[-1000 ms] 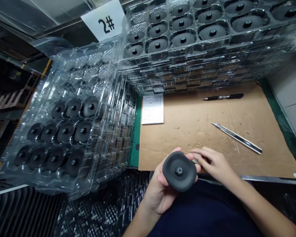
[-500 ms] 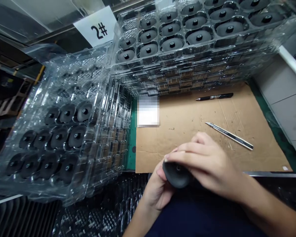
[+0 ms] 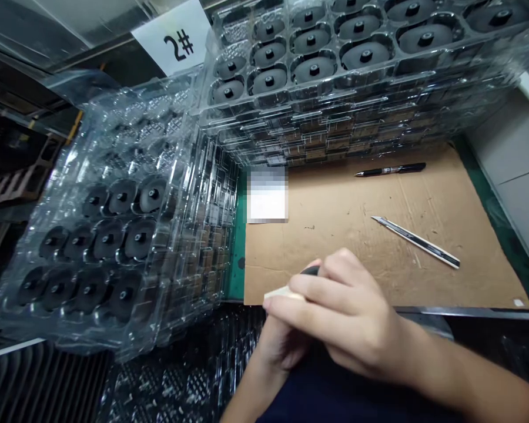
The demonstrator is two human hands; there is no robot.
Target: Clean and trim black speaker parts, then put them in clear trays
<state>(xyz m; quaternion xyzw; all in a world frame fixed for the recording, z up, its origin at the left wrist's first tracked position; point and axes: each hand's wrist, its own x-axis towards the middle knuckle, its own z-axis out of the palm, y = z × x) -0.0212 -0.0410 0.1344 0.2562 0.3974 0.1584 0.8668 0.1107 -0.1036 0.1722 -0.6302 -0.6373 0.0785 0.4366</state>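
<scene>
My left hand (image 3: 282, 346) sits low in the view, cupped beneath a dark rubber disc-shaped part (image 3: 311, 271) and holding it. My right hand (image 3: 346, 317) lies over that hand and hides nearly all of the disc, leaving only a dark edge above the fingers. A pale flat strip (image 3: 280, 292) sticks out to the left from between my right fingers, held there. Its far end is hidden, so I cannot tell what kind of tool it is.
A brown cardboard sheet (image 3: 379, 205) lies ahead, with a black pen (image 3: 390, 170), a utility knife (image 3: 417, 242) and a blurred paper (image 3: 268, 197) on it. Stacked clear trays (image 3: 291, 76) of dark discs stand behind and left. A "2#" sign (image 3: 176, 44) stands at the back.
My right hand has moved from the disc's edge to over its face, now covering it. The central stud is hidden, and the pale strip shows at my fingertips. The view has shifted slightly.
</scene>
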